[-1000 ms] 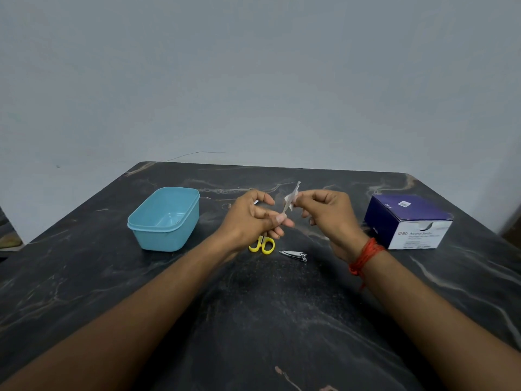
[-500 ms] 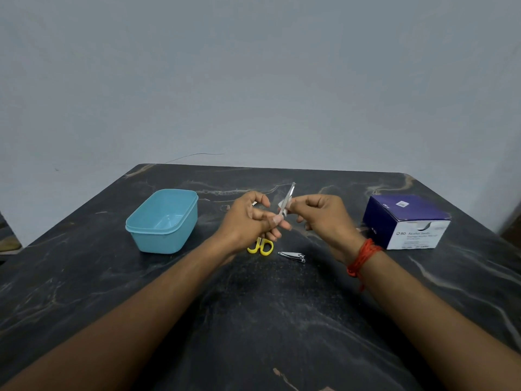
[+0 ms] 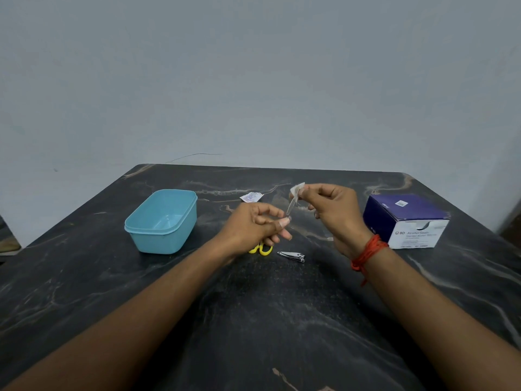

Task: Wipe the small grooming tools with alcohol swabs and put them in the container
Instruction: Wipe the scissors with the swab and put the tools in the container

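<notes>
Left hand (image 3: 253,227) pinches the low end of a thin metal tool (image 3: 290,208), likely tweezers; can't tell for sure; tool's long axis runs from 7 up to 1 o'clock, tilted, tip end up; right hand (image 3: 329,207) is at 3 o'clock of the tool, fingers clamped on a white swab (image 3: 297,190) wrapped at the tool's top end; both hands raised off the table (image 3: 282,320), forearms coming in from 6 o'clock, right wrist bent inward; judgement: wiping stroke in hand, swab about at the tip; tub (image 3: 162,221) sits at 9 o'clock of the left hand, open, looks empty, left hand nearer so the drop likely goes that way; yellow scissors (image 3: 260,249) part-hidden under the left hand, clipper (image 3: 291,255) just beside at 3 o'clock of them, both not yet wiped by the look; torn wrapper (image 3: 251,196) at 12 o'clock; swab box (image 3: 406,221) at 3 o'clock of the right hand.
</notes>
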A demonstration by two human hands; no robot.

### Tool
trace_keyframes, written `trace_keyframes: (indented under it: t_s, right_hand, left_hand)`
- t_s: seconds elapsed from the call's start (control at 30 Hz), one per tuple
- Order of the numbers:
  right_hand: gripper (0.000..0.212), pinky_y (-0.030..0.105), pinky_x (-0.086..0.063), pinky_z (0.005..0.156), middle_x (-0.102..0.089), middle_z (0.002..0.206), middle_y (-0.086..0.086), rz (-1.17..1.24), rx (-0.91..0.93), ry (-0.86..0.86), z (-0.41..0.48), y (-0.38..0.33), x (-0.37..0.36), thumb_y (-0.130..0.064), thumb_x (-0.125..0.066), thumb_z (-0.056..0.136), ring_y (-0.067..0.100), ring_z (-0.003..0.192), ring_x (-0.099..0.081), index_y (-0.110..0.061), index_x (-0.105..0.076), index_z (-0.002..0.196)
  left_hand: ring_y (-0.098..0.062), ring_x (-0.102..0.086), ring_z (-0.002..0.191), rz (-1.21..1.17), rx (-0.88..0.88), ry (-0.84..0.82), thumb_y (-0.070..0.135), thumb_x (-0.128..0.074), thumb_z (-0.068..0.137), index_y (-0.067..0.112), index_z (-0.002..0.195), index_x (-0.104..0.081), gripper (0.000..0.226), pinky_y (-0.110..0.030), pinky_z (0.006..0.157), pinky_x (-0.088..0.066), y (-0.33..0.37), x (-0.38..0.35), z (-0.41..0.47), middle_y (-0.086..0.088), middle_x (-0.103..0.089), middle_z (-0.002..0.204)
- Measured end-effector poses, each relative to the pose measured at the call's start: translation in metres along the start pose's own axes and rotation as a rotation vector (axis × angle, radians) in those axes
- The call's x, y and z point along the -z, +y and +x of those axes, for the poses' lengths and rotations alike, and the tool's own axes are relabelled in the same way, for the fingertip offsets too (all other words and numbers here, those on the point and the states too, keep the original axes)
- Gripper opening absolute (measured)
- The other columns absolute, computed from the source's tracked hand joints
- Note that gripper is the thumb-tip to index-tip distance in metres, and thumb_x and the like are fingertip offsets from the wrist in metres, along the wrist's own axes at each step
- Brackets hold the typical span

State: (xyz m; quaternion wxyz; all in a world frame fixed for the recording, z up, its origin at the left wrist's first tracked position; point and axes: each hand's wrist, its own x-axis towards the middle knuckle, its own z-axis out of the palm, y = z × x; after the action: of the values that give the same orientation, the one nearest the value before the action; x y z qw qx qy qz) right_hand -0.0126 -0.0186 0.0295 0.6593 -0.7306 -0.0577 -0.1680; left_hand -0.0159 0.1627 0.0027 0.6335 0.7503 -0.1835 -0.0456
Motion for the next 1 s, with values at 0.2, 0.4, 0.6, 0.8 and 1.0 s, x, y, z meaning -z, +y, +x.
trace_keyframes:
  t_s: [0.2, 0.4, 0.6, 0.8, 1.0]
  right_hand:
    - [0.018, 0.01, -0.043, 0.054, -0.075, 0.091, 0.005, 0.09, 0.017, 0.097, 0.0052, -0.0023, 0.0062, -0.016, -0.072, 0.089, -0.007, 0.056, -0.057, -0.003, -0.076, 0.1]
    - [0.019, 0.01, -0.045, 0.056, -0.074, 0.092, 0.001, 0.1, -0.002, 0.005, 0.0031, -0.0022, 0.0049, -0.014, -0.073, 0.087, -0.008, 0.06, -0.059, -0.002, -0.075, 0.102]
    - [0.021, 0.011, -0.045, 0.057, -0.077, 0.101, 0.003, 0.065, 0.001, -0.021, 0.0019, -0.0005, 0.0034, -0.018, -0.075, 0.086, -0.007, 0.067, -0.062, -0.004, -0.076, 0.102]
    - [0.02, 0.019, -0.044, 0.056, -0.077, 0.101, 0.004, 0.064, -0.036, -0.007, 0.0021, -0.0011, 0.0029, -0.021, -0.075, 0.086, -0.006, 0.057, -0.057, -0.007, -0.077, 0.1]
    - [0.018, 0.026, -0.042, 0.058, -0.077, 0.098, 0.004, 0.088, -0.06, 0.022, 0.0008, -0.0011, 0.0025, -0.024, -0.075, 0.086, -0.005, 0.053, -0.054, -0.01, -0.077, 0.098]
  left_hand:
    - [-0.013, -0.065, 0.064, -0.022, -0.014, 0.087, 0.015, -0.069, 0.092, 0.001, 0.102, -0.072, 0.018, -0.022, 0.063, -0.056, -0.0025, 0.0024, 0.0024, -0.013, -0.077, 0.084]
    - [-0.013, -0.066, 0.063, -0.049, -0.034, 0.148, 0.015, -0.069, 0.091, 0.0, 0.102, -0.071, 0.018, -0.022, 0.061, -0.056, -0.0033, 0.0041, 0.0039, -0.014, -0.077, 0.084]
    - [-0.012, -0.066, 0.064, -0.014, -0.04, 0.127, 0.014, -0.07, 0.091, -0.001, 0.104, -0.071, 0.02, -0.022, 0.063, -0.056, -0.0034, 0.0014, 0.0033, -0.012, -0.077, 0.083]
    - [-0.014, -0.067, 0.065, 0.019, -0.044, 0.092, 0.017, -0.071, 0.09, 0.0, 0.101, -0.071, 0.02, -0.024, 0.065, -0.058, -0.006, 0.0008, 0.0044, -0.011, -0.077, 0.082]
    - [-0.012, -0.067, 0.064, 0.049, -0.065, 0.094, 0.016, -0.072, 0.09, -0.001, 0.101, -0.071, 0.02, -0.024, 0.064, -0.058, -0.0061, 0.001, 0.0036, -0.011, -0.077, 0.082]
